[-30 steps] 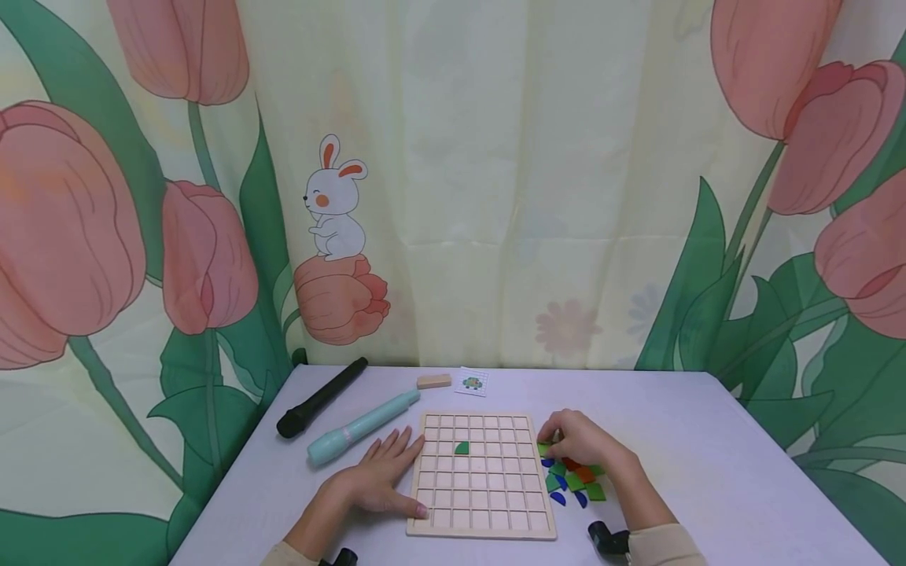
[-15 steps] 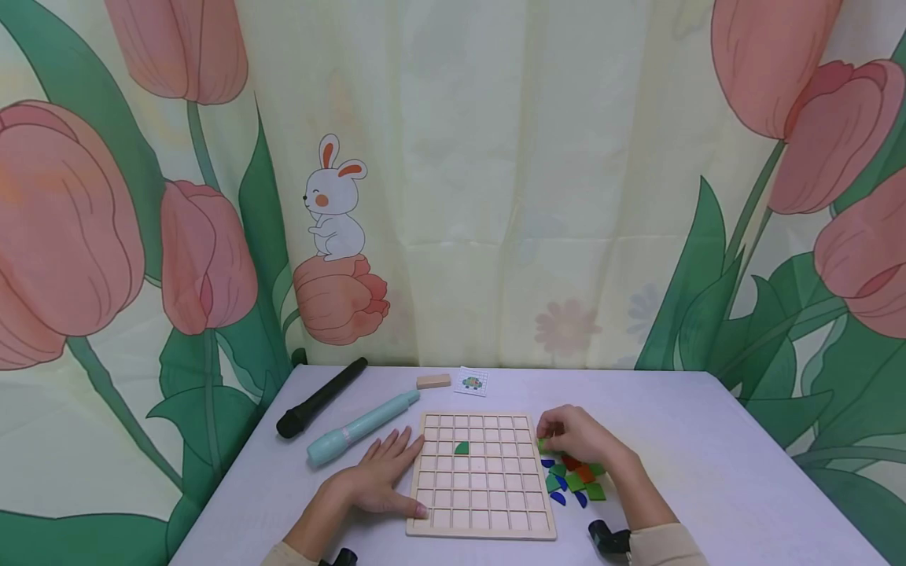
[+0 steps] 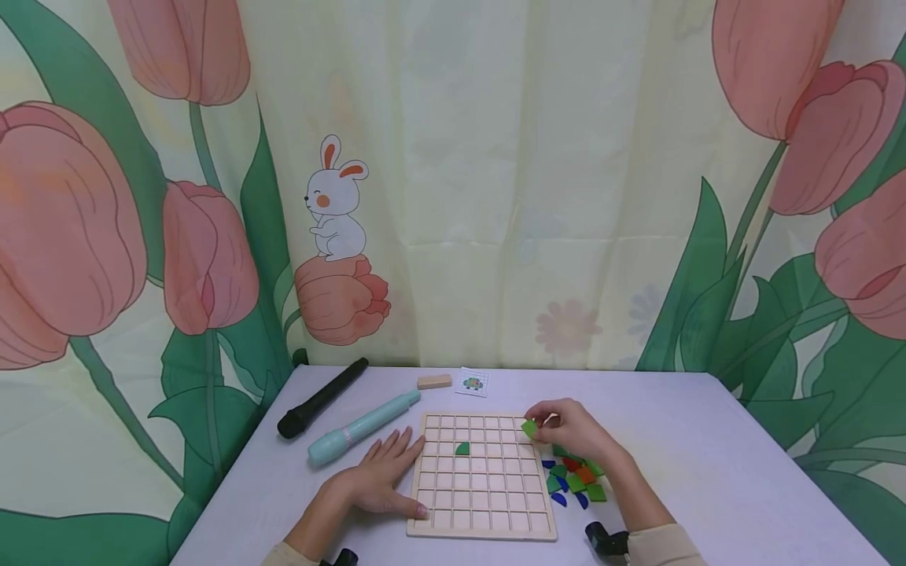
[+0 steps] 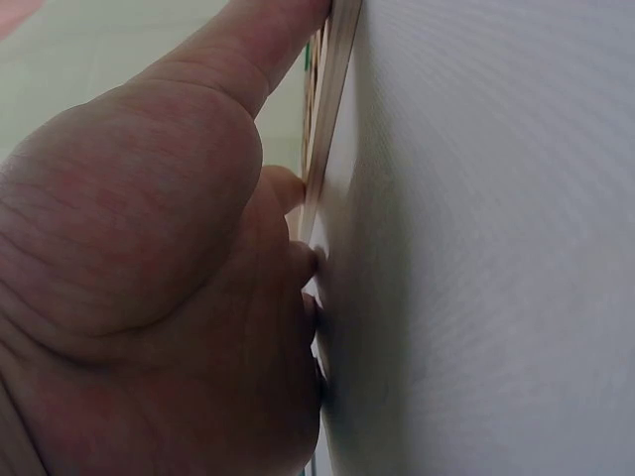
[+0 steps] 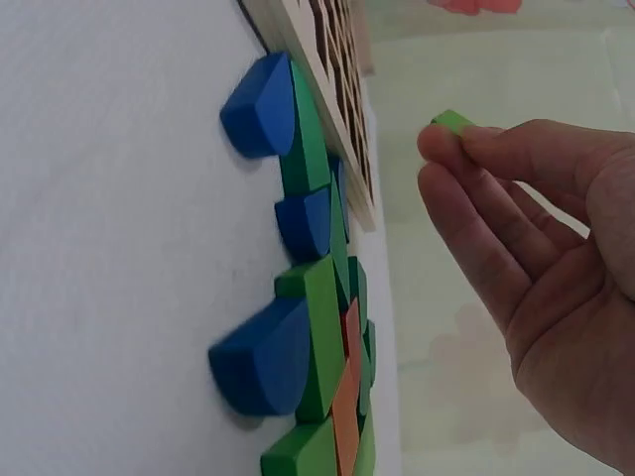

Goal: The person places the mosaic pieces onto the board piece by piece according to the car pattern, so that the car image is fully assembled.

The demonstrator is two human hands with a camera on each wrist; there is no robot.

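A wooden grid board (image 3: 481,538) lies on the table, with one dark green quarter-round block (image 3: 462,449) in a cell of its upper left part. My left hand (image 3: 375,479) rests along the board's left edge, fingers spread and thumb on the lower left corner; the left wrist view (image 4: 149,238) shows the palm beside the wooden rim. With thumb and fingertips, my right hand (image 3: 573,431) pinches a light green square block (image 3: 529,428) over the board's upper right edge. In the right wrist view this light green block (image 5: 452,121) is held up above the table.
Blue, green, orange and red blocks (image 3: 575,483) lie in a loose pile right of the board. Behind the board are a wooden block (image 3: 434,381) and a card with a turtle picture (image 3: 472,383). A black microphone (image 3: 322,399) and a teal tube-like object (image 3: 364,427) lie at the left.
My right hand has lifted the light green block from beside the pile and moved it left and away from me, over the board's edge. My left hand stays put.
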